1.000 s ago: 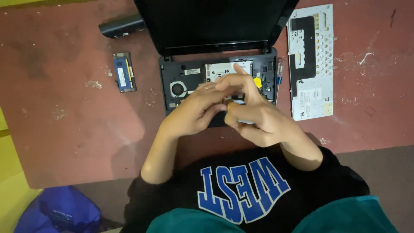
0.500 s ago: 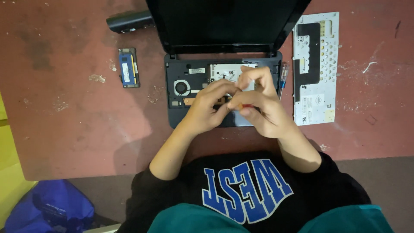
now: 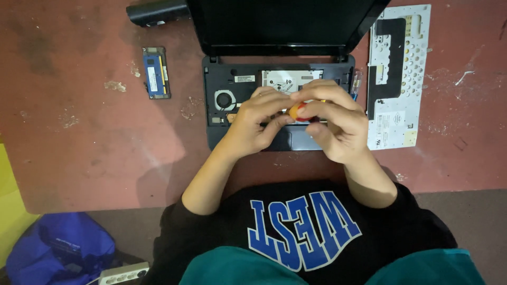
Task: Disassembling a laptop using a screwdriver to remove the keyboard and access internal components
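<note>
A small black laptop (image 3: pixel 222 132) lies open on the red table with its keyboard removed, so the fan (image 3: pixel 224 99) and a white-labelled drive (image 3: pixel 282 79) show inside. Both my hands meet over the middle of the base. My right hand (image 3: pixel 338 124) curls its fingers around the orange and red handle of a small screwdriver (image 3: pixel 296 112). My left hand (image 3: pixel 256 124) presses thumb and fingers against the same handle. The tool's tip is hidden under my fingers.
The removed keyboard (image 3: pixel 397 74) lies face down to the right of the laptop, with a thin blue tool (image 3: pixel 355 84) between them. A blue memory module (image 3: pixel 157 72) and a black battery (image 3: pixel 158 11) lie at the left. On the floor are a blue bag (image 3: pixel 58 248) and a power strip (image 3: pixel 122 273).
My hands have closed more tightly together over the laptop base, and the orange and red handle now shows between my fingers. The laptop and the loose parts have not moved.
</note>
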